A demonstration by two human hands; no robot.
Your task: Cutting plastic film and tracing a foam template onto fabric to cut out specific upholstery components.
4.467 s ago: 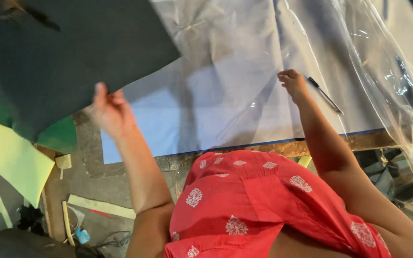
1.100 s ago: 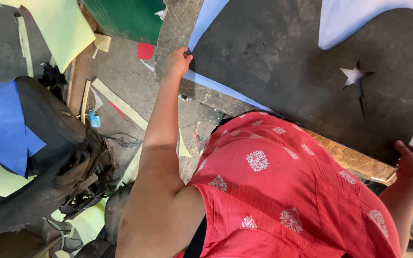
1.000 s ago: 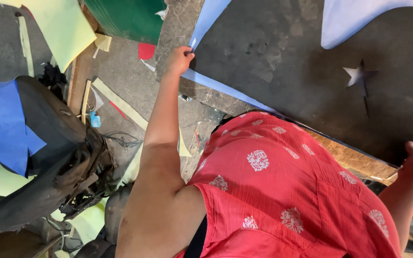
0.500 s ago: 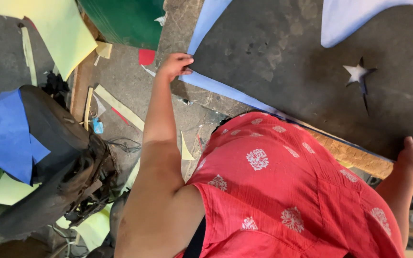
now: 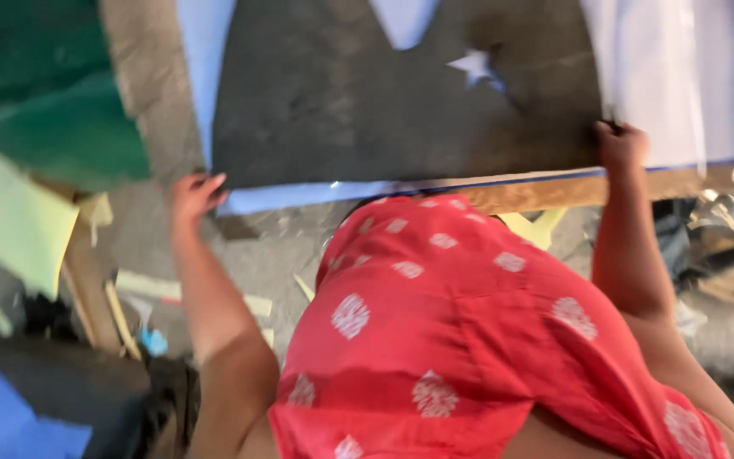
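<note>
The large dark grey felt-like sheet (image 5: 384, 102) now lies square across the pale blue-topped table (image 5: 299, 197). Left hand (image 5: 193, 191) has shifted to its near-left corner, fingers spread; right hand (image 5: 622, 144) grips its right edge.

Garment: a red top (image 5: 469, 340), loose and creased, filling the frame from centre to 5 o'clock.
Pattern: small white round motifs scattered over the cloth.
Sleeves: none showing; both arms bare.
Hands: left hand (image 5: 193, 194), right hand (image 5: 622, 146), no gloves.
</note>
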